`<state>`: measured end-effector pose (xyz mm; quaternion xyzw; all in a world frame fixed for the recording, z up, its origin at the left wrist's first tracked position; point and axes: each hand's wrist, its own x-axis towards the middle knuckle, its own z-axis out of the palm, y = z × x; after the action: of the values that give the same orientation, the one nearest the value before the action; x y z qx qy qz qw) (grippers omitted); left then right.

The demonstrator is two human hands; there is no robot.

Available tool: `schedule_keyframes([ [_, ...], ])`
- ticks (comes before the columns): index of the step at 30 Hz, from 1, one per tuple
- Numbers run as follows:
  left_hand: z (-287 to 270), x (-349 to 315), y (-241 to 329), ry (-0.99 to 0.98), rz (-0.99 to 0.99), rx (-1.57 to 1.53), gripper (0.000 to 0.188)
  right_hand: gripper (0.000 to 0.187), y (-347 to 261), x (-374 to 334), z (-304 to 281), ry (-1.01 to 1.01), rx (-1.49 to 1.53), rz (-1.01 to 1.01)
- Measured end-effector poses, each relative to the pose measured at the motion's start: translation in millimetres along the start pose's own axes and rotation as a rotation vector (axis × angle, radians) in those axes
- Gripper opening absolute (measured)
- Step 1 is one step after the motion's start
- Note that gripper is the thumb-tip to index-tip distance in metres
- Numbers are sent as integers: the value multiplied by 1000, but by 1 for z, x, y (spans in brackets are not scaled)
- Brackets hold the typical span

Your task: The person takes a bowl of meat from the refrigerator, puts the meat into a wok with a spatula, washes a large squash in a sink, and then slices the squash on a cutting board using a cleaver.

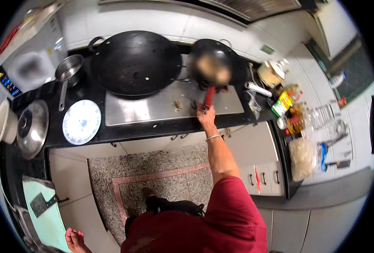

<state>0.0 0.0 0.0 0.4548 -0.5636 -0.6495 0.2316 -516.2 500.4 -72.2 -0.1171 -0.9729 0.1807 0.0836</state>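
Note:
My right hand (206, 117) is closed around the red handle (209, 98) of a black frying pan (201, 45) on the right side of the hob. What lies in the pan is pale brown and too blurred to name. Beside it on the left sits a large, wide black wok (132, 63) with a small pale scrap inside. My left hand (75, 239) hangs low at the left, fingers loosely bent and nothing visible in them. Nearest to it is a pale green cutting board (54, 219) with a dark-bladed cleaver (41, 205) on top.
Left of the steel hob (128, 110) are a blue-patterned white plate (81, 121), a saucepan (70, 67) and a metal lid (34, 130). Bottles (296, 122), a lidded jar (272, 72) and a plastic bag (303, 158) crowd the right counter. Cabinets line the front.

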Motion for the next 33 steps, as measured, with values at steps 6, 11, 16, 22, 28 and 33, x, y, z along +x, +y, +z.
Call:
schedule_keyframes([
  [6, 60, 12, 49, -254, 90, 85, 25, 30, 87, -92, -91, -554, 859, 242],
  [11, 114, 64, 13, -672, 176, 27, 24, 21, 213, -214, -163, -398, -382, 99],
  [16, 148, 35, -5, -849, 242, 331, 18, 25, 286, -370, -232, -305, 203, 593],
  [22, 232, -18, -36, -1160, 614, 651, 16, 31, 347, -468, -301, -79, 37, 720],
  [28, 320, -110, -71, -1357, 918, 576, 21, 28, 393, -491, -413, 152, -153, 865],
  [33, 358, -228, -84, -1568, 946, 1068, 36, 31, 511, -481, -501, 335, -506, 700],
])
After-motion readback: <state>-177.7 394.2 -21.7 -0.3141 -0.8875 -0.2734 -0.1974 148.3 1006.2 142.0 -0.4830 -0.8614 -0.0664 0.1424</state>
